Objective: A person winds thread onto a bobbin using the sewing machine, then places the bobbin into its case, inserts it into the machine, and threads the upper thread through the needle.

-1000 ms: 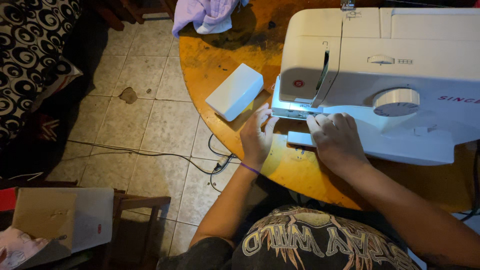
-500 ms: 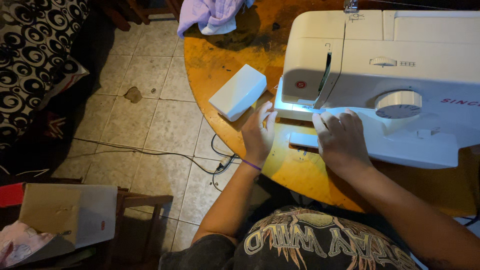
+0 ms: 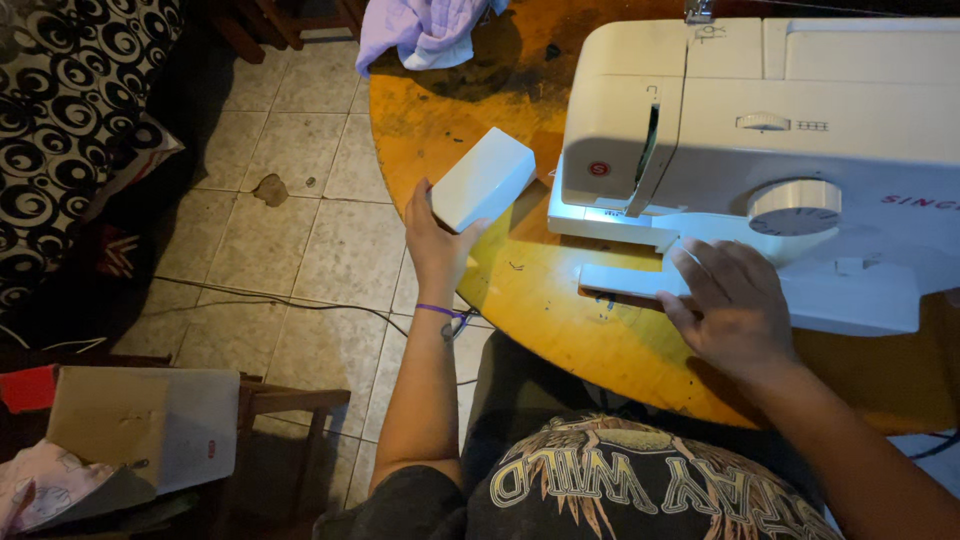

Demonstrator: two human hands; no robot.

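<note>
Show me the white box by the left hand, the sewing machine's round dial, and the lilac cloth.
white box (image 3: 484, 178), head view, on its top face.
round dial (image 3: 794, 207), head view, on its middle.
lilac cloth (image 3: 415, 28), head view, on its bunched folds.

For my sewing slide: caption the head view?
Left hand grips white plastic box; right hand rests on white sewing machine, round orange table.

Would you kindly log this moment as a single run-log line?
left hand: grips white rectangular plastic box | right hand: rests on white sewing machine base | surface: round orange wooden table
</note>
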